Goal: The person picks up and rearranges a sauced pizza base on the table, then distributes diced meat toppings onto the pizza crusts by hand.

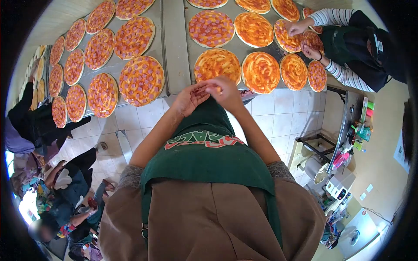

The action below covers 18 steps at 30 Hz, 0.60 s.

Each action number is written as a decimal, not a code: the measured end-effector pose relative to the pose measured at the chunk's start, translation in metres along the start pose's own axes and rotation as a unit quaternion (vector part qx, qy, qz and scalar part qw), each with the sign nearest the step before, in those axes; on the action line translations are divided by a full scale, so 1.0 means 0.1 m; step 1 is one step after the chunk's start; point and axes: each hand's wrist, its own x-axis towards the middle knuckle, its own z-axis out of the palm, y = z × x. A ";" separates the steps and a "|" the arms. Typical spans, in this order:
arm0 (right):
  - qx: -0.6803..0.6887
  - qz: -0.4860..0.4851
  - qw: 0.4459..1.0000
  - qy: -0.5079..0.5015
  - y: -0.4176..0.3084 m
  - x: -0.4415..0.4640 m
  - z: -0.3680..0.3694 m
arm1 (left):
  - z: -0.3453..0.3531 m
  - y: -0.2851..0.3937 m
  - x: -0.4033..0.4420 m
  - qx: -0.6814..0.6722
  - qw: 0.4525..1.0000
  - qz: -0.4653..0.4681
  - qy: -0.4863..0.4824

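Our left hand (190,100) lies loosely cupped, palm up; our right hand (224,90) curls over its fingertips, and we cannot tell whether it grips anything. Just beyond, a pizza (217,62) lies near the edge of our bench (176,65).

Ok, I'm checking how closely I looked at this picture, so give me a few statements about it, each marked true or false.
1. The person's left hand and right hand are bare. True.
2. They are held wide apart. False: they are close together.
3. All the rounds carry pink cubes. False: the first front-row pizza to the right of the hands shows none.
4. The co-worker at the right has striped sleeves. True.
5. The person wears a white apron. False: the apron is green.
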 end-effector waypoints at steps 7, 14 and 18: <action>0.035 0.036 0.998 -0.047 -0.05 -0.04 0.07 | 0.07 -0.03 0.02 0.005 1.000 -0.010 0.002; 0.140 0.141 0.980 -0.013 0.02 -0.11 0.02 | 0.13 -0.10 0.09 0.035 0.999 -0.022 -0.005; 0.163 0.153 0.974 0.030 0.16 -0.13 0.04 | 0.20 -0.13 0.11 0.072 0.997 -0.020 0.004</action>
